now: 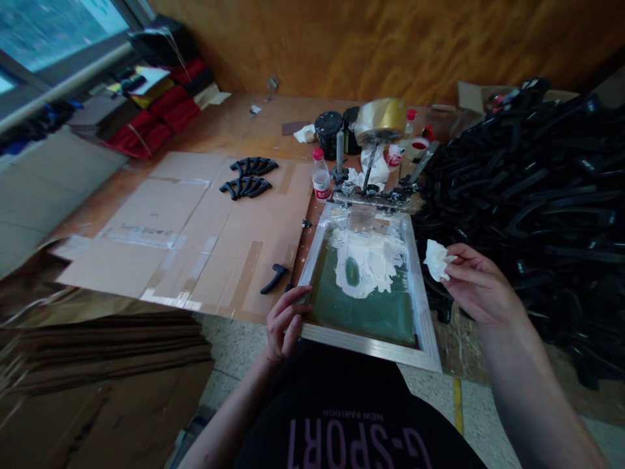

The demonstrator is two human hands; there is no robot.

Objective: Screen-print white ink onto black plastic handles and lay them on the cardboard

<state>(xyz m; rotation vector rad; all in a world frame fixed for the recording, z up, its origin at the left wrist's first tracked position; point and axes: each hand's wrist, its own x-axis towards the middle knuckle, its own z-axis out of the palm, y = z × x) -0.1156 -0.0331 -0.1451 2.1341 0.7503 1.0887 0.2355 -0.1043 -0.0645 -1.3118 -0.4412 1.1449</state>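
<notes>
My right hand (476,283) pinches a crumpled white tissue (436,259) beside the right edge of the screen-printing frame. My left hand (284,326) is closed on the near left corner of this screen-printing frame (361,348); its fingertips curl over the edge. Thick white ink (374,260) is smeared across the far half of the green mesh (361,316), with an oval patch showing through. At the frame's far end it meets a metal clamp (374,200). A single black handle-shaped part (274,279) lies on cardboard left of my left hand.
A big heap of black parts (537,195) rises at the right. Two rows of similar parts (249,176) lie on the flat cardboard (195,228). Behind the frame stand a red-capped bottle (321,176), a black tub (328,133) and a tape roll (381,118). Folded cardboard (122,365) is stacked lower left.
</notes>
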